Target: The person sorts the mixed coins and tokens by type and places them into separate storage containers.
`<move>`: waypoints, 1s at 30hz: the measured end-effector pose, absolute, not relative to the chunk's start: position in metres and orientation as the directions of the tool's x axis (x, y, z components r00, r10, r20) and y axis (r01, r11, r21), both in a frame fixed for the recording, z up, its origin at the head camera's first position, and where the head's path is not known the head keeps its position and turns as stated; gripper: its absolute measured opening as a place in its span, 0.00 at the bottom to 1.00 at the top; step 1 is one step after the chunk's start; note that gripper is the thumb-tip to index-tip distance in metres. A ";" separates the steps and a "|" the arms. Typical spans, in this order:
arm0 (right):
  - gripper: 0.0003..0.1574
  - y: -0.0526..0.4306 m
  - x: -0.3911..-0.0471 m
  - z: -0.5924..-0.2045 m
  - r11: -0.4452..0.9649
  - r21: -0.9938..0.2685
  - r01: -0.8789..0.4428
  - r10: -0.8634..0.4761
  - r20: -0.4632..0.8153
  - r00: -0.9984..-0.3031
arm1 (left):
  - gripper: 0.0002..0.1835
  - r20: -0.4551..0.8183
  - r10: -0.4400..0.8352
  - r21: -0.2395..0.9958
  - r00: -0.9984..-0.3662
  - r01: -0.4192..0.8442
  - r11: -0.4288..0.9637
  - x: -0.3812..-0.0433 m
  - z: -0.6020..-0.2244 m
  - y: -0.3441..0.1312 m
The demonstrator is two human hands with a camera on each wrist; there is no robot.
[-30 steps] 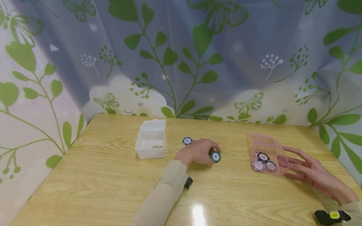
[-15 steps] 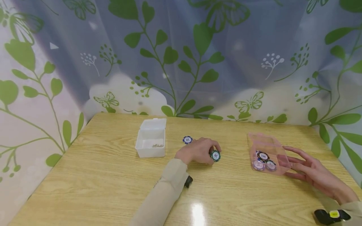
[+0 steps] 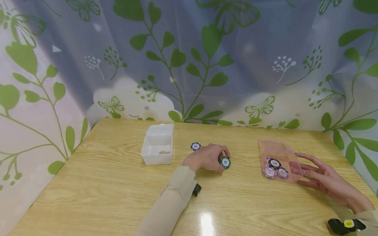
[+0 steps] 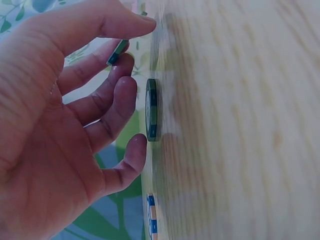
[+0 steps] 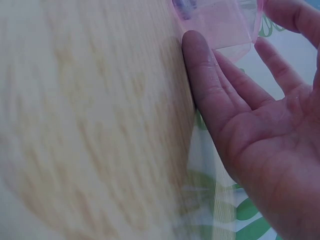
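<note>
My left hand [image 3: 203, 157] pinches a green poker chip [image 3: 225, 162] marked 20, its face tilted toward the head camera. In the left wrist view that chip [image 4: 116, 53] sits between thumb and fingers, partly covered by the thumb. Beneath the hand, a second green chip [image 4: 151, 110] lies flat on the table; the head view hides it. Behind the wrist is a blue chip [image 3: 195, 146] marked 10. My right hand [image 3: 330, 180] grips the right end of a see-through pink box [image 3: 290, 178], which holds several chips, among them a black one [image 3: 274, 163] marked 100.
A white box [image 3: 156, 160] with its lid raised stands left of the hands, small gold-coloured pieces [image 3: 164, 152] inside it. All rests on a wood-grain table [image 3: 103, 183]. Along its back edge hangs a leaf-patterned curtain [image 3: 189, 82].
</note>
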State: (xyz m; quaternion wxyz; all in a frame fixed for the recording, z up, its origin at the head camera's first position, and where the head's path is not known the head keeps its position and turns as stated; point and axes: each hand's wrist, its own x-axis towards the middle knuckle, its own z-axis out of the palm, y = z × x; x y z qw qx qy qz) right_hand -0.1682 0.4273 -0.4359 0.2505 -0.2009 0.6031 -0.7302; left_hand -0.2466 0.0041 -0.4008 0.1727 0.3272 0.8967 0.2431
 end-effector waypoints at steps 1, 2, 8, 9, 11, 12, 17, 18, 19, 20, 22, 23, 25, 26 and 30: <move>0.38 0.427 -0.168 -0.436 -0.145 -0.982 0.123 -0.607 -0.010 -0.795 | 0.21 -0.148 0.672 0.555 -0.726 0.501 0.664 -0.247 -0.401 0.004; 0.38 0.428 -0.168 -0.436 -0.147 -0.981 0.123 -0.608 -0.008 -0.794 | 0.21 -0.146 0.673 0.562 -0.725 0.499 0.659 -0.247 -0.401 0.004; 0.38 0.428 -0.168 -0.436 -0.142 -0.983 0.120 -0.606 -0.010 -0.796 | 0.21 -0.126 0.681 0.598 -0.722 0.492 0.632 -0.247 -0.402 0.004; 0.38 0.428 -0.168 -0.436 -0.139 -0.983 0.120 -0.603 -0.012 -0.797 | 0.21 -0.124 0.682 0.606 -0.721 0.489 0.627 -0.247 -0.402 0.004; 0.38 0.428 -0.168 -0.436 -0.137 -0.983 0.122 -0.599 -0.016 -0.800 | 0.21 -0.119 0.686 0.620 -0.718 0.486 0.616 -0.248 -0.402 0.005; 0.37 0.428 -0.168 -0.436 -0.137 -0.983 0.124 -0.597 -0.018 -0.802 | 0.21 -0.117 0.687 0.627 -0.717 0.483 0.611 -0.248 -0.402 0.005; 0.38 0.428 -0.168 -0.436 -0.142 -0.982 0.128 -0.598 -0.018 -0.801 | 0.21 -0.103 0.695 0.656 -0.712 0.477 0.585 -0.248 -0.402 0.006; 0.38 0.428 -0.168 -0.436 -0.142 -0.982 0.128 -0.600 -0.017 -0.800 | 0.21 -0.099 0.696 0.659 -0.711 0.477 0.582 -0.248 -0.402 0.007; 0.38 0.428 -0.168 -0.435 -0.141 -0.982 0.127 -0.600 -0.017 -0.799 | 0.21 -0.096 0.697 0.663 -0.711 0.477 0.578 -0.248 -0.402 0.007; 0.38 0.427 -0.168 -0.435 -0.139 -0.982 0.127 -0.600 -0.018 -0.800 | 0.21 -0.094 0.698 0.666 -0.710 0.476 0.575 -0.248 -0.402 0.007; 0.38 0.427 -0.169 -0.435 -0.131 -0.983 0.126 -0.597 -0.024 -0.802 | 0.21 -0.085 0.701 0.672 -0.708 0.479 0.565 -0.249 -0.402 0.009; 0.38 0.427 -0.169 -0.435 -0.126 -0.984 0.126 -0.595 -0.026 -0.803 | 0.20 -0.079 0.704 0.675 -0.706 0.482 0.559 -0.248 -0.401 0.009; 0.37 0.427 -0.169 -0.435 -0.115 -0.986 0.124 -0.589 -0.032 -0.807 | 0.20 -0.066 0.710 0.683 -0.701 0.487 0.545 -0.248 -0.401 0.011; 0.37 0.428 -0.169 -0.435 -0.111 -0.986 0.122 -0.588 -0.034 -0.808 | 0.20 -0.059 0.713 0.686 -0.699 0.490 0.537 -0.248 -0.400 0.012; 0.37 0.429 -0.168 -0.435 -0.089 -0.988 0.125 -0.578 -0.051 -0.815 | 0.19 -0.036 0.725 0.699 -0.688 0.501 0.510 -0.246 -0.399 0.017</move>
